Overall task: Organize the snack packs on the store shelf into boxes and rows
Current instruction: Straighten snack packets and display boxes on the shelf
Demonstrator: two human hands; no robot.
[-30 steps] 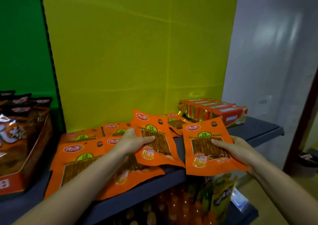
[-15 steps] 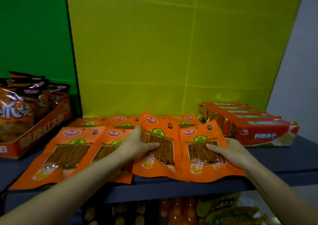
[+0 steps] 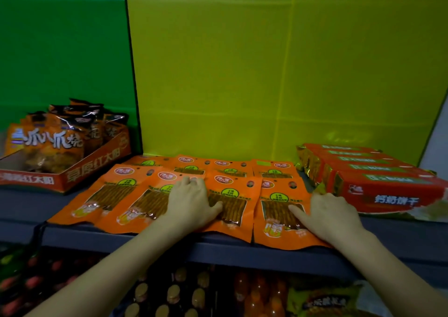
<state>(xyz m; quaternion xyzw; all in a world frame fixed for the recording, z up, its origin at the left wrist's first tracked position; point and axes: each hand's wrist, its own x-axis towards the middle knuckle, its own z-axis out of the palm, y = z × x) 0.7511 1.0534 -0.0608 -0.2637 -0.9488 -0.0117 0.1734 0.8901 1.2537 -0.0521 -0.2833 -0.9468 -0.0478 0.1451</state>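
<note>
1. The orange snack packs [image 3: 145, 200] lie flat on the dark shelf [image 3: 400, 232] in 2 rows. 4 are in the front row, their lower edges at or just over the shelf lip, and a back row [image 3: 230, 169] is partly tucked under them.
2. The left hand [image 3: 191, 200] rests palm down across the seam between the 2nd front pack and the 3rd pack [image 3: 232, 205]. Its fingers [image 3: 191, 183] are straight and released, with the thumb on the 3rd pack's clear window.
3. The right hand [image 3: 332, 212] lies flat on the right side of the 4th pack [image 3: 276, 210]. Its fingers are loose, gripping nothing, with 1 digit stretched left over the window.
4. Left of the packs stands an open display box [image 3: 80, 171] of upright dark-topped bags.
5. Just right of them, red biscuit packs [image 3: 378, 183] sit side by side.
6. Behind stand a yellow-green panel [image 3: 266, 74] and a green panel [image 3: 60, 50].
7. A lower shelf [image 3: 194, 292] holds more snacks, too dim to tell apart.
</note>
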